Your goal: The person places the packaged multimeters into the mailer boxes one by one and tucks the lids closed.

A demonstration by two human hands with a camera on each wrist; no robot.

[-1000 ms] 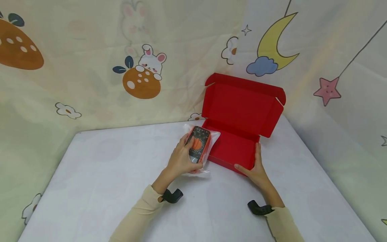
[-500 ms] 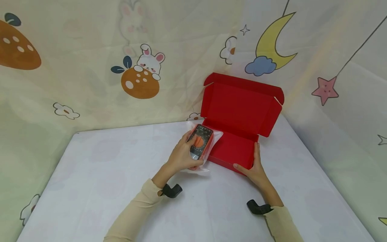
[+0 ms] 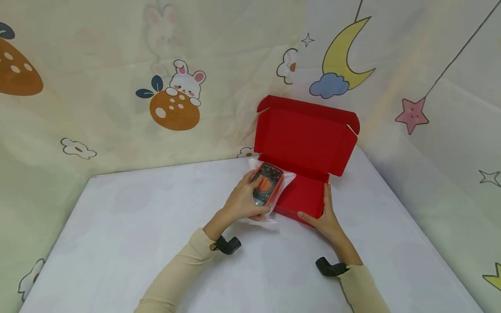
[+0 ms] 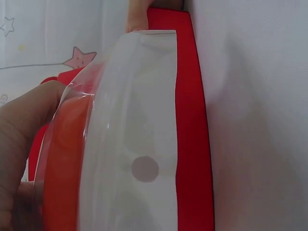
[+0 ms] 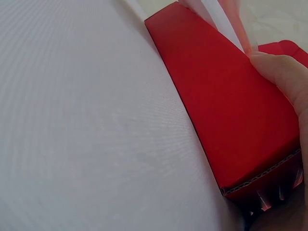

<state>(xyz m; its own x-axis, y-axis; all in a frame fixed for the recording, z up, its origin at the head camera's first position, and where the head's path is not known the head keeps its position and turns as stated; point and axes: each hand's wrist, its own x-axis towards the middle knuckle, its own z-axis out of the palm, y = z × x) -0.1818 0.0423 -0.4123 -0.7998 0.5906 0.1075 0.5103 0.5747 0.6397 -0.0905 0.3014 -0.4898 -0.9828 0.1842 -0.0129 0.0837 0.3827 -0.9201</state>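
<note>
A black-and-orange multimeter [image 3: 270, 184] in a clear plastic bag [image 3: 288, 178] is gripped by my left hand [image 3: 242, 200], thumb and fingers on opposite sides. It is tilted over the left front of an open red cardboard box [image 3: 305, 139]. In the left wrist view the meter's orange side [image 4: 67, 159] shows through the bag, with the box's front wall behind. My right hand [image 3: 326, 221] holds the box's right front corner. Its thumb lies at the front wall's top edge and the other fingers along the right side. In the right wrist view the front wall [image 5: 226, 106] stands on the table.
The box's lid stands up at the back, near a patterned curtain [image 3: 231, 87]. A white cloth covers the table [image 3: 137, 226], whose back edge meets the curtain. Black wrist cameras [image 3: 330, 266] are strapped on both wrists.
My left hand has carried the bagged multimeter slightly right, further over the box's left part. The right hand keeps its hold on the corner. The whole view has shifted a little.
</note>
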